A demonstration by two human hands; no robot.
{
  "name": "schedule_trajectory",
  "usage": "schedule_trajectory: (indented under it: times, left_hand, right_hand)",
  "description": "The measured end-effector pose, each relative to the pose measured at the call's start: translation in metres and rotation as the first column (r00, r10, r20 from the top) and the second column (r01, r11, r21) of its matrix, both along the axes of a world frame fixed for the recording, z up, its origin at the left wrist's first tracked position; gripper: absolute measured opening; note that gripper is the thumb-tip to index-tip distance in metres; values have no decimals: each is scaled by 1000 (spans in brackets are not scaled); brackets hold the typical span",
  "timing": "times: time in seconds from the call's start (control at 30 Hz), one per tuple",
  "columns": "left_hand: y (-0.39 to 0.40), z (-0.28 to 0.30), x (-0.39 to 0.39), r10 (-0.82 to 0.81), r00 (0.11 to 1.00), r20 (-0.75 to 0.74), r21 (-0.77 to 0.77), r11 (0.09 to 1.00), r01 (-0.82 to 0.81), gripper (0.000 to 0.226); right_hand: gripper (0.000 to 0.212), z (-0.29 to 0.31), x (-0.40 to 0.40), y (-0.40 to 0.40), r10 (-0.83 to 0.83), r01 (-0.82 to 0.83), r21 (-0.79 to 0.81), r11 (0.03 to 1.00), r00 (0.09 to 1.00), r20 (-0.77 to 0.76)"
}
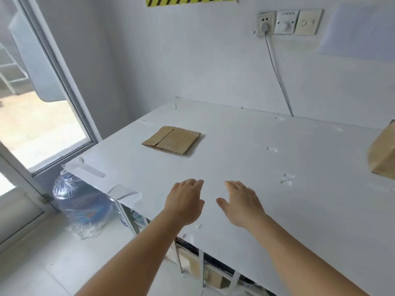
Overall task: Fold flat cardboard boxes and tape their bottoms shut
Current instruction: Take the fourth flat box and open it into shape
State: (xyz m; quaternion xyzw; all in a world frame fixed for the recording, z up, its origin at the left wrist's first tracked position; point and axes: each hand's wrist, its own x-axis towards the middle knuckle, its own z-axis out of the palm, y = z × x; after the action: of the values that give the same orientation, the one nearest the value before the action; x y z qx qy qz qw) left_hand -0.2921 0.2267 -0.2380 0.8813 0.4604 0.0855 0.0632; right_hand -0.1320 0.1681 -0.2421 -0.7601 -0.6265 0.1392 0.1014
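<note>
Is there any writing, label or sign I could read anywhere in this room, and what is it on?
No text can be read.
White dial switch plate on the wall: a short line of small print, too blurred to read.
Blue plastic water jug on the floor: a coloured label, blurred.
Yellow-and-black striped hazard tape on the wall: stripes only, no words.

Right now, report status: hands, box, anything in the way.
Left hand and right hand open, over the table, holding nothing. Flat cardboard box lies unfolded beyond them, untouched. Nothing between hands and box.
</note>
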Motion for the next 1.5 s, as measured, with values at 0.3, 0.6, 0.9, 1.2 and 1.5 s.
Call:
schedule_trajectory:
  times: [0.3,0.6,0.9,1.2,1.5]
  left_hand:
    - [58,-5,-56,121,993,9,-4,993,-121,59]
    - [162,-7,-88,219,975,-38,-29,975,-220,57]
    - [252,-25,-97,209,977,-34,-75,975,-211,58]
    - [356,-56,-106,45,999,1,-142,989,-44,50]
    - [417,-82,-113,-50,995,-90,-222,975,29,60]
  right_hand:
    - [66,-5,-46,76,100,-100,-20,995,995,16]
    - [63,-16,-67,186,154,-154,-30,988,988,-1]
    - [56,-27,-71,266,73,-72,-69,995,997,8]
    - [65,-47,-83,325,-251,246,-135,960,968,-18]
    - [76,-71,-101,342,-502,491,-193,850,865,-13]
